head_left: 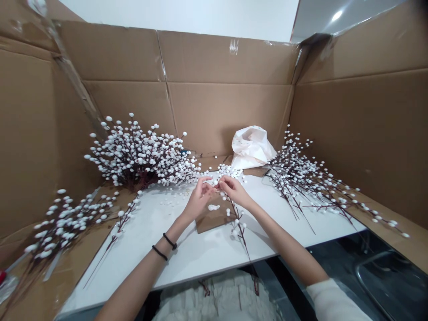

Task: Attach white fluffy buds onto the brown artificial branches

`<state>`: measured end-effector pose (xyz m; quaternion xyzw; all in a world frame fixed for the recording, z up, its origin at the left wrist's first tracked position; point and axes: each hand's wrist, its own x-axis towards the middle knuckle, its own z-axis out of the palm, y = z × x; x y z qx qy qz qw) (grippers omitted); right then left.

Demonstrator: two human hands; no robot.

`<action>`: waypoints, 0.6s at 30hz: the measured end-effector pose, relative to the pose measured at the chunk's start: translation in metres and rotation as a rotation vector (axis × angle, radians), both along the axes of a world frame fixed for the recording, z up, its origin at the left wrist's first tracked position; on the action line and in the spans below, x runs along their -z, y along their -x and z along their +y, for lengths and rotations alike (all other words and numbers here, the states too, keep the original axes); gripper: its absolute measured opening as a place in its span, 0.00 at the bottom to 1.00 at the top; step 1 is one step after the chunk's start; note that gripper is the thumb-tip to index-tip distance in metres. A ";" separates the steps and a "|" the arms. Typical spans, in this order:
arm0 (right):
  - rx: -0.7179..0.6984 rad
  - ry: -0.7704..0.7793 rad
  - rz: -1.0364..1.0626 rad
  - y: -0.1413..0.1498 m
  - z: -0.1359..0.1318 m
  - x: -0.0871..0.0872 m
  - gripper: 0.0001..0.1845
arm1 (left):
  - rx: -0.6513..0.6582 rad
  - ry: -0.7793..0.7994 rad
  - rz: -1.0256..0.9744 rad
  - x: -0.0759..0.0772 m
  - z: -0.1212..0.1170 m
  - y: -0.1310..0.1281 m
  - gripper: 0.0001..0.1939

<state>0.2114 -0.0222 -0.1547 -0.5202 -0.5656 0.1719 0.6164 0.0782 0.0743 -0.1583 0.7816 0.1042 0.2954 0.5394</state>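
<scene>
Now: sprig point(240, 229) pinched near its tip

Right hand point(236, 192): fingers closed on the sprig's top end. Left hand point(198, 198): fingers curled just beside, can't tell if gripping anything. Sprig slants over desk point(187, 258), lower end past near edge, probably so both hands reach the tip. Left bundle point(133, 156) by far-left corner, right bundle point(301, 171) across right edge, presumably out of the way. Sprig thin, dark, branching; berries point(234, 232) white, smooth, roundish. Card point(210, 223) flat, brown.

We have one head-worn view: wide, close range, facing forward and tilted down. We look over the wearer's forearms point(143, 273) to the hands point(198, 199) mid-frame, with tabletop point(143, 236) below and cardboard walls point(230, 104) behind.
</scene>
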 end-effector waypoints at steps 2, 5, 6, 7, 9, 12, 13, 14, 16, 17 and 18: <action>0.022 -0.064 0.170 -0.006 0.002 -0.002 0.15 | -0.010 0.028 0.106 0.003 -0.015 0.003 0.26; 0.123 -0.185 0.345 -0.015 0.004 -0.007 0.17 | 0.061 0.036 0.349 0.012 -0.040 0.008 0.29; 0.159 -0.223 0.381 -0.017 0.004 -0.009 0.17 | 0.127 0.081 0.380 0.015 -0.047 0.009 0.29; 0.189 -0.257 0.412 -0.019 0.004 -0.011 0.18 | 0.202 0.144 0.388 0.018 -0.054 0.010 0.28; 0.223 -0.301 0.454 -0.019 0.004 -0.013 0.18 | 0.299 0.256 0.385 0.021 -0.063 0.011 0.26; 0.205 -0.311 0.470 -0.017 0.006 -0.013 0.18 | 0.294 0.310 0.385 0.019 -0.069 0.011 0.25; 0.197 -0.297 0.459 -0.016 0.007 -0.012 0.18 | 0.277 0.312 0.381 0.016 -0.069 0.012 0.26; 0.200 -0.277 0.450 -0.015 0.008 -0.012 0.18 | 0.260 0.314 0.371 0.012 -0.068 0.015 0.27; 0.234 -0.226 0.462 -0.016 0.009 -0.011 0.21 | 0.201 0.301 0.346 0.000 -0.061 0.030 0.28; 0.266 -0.202 0.484 -0.017 0.007 -0.010 0.22 | 0.148 0.277 0.332 -0.007 -0.056 0.042 0.29; 0.301 -0.182 0.501 -0.018 0.003 -0.010 0.23 | 0.078 0.228 0.322 -0.016 -0.049 0.057 0.30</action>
